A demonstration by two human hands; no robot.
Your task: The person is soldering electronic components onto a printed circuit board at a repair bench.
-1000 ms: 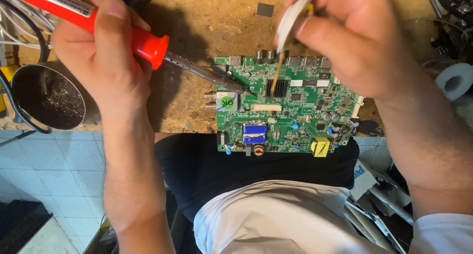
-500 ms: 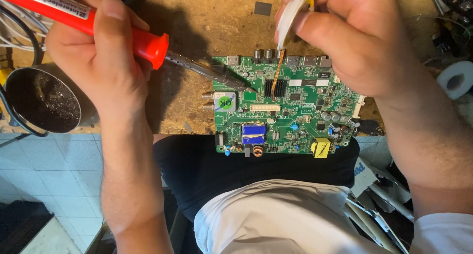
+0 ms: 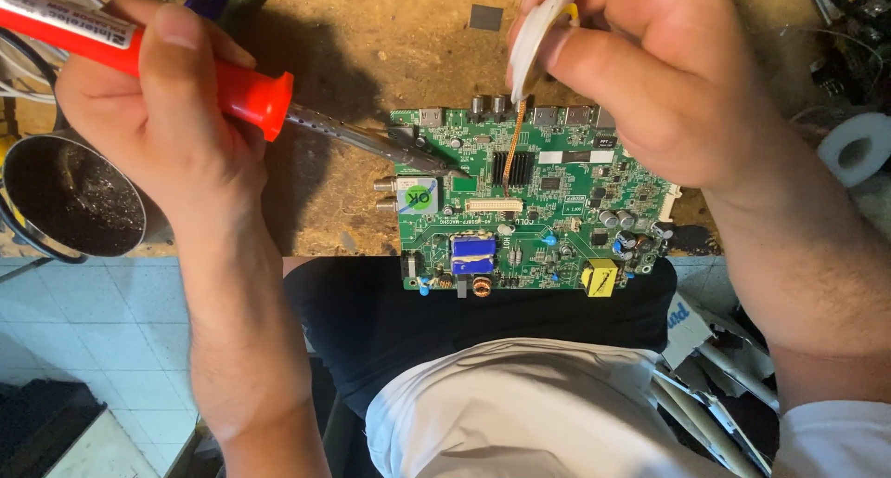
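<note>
Two hands at work over one green circuit board (image 3: 534,209), which lies flat at the near edge of the worn wooden counter (image 3: 390,60), partly overhanging toward the person's lap. Left hand (image 3: 162,135): grip closed around the red handle of a soldering iron (image 3: 232,83); the metal shaft runs down and to the right, tip resting on the board's left part, just above a green round sticker (image 3: 419,198). Right hand (image 3: 668,79): fingers pinched on a small white spool (image 3: 538,32), from which a copper braid (image 3: 515,135) hangs straight down, its lower end touching the board beside a black finned heat sink (image 3: 518,167). Dark round metal tin (image 3: 70,200) sits left of the left wrist, apart from the board.
</note>
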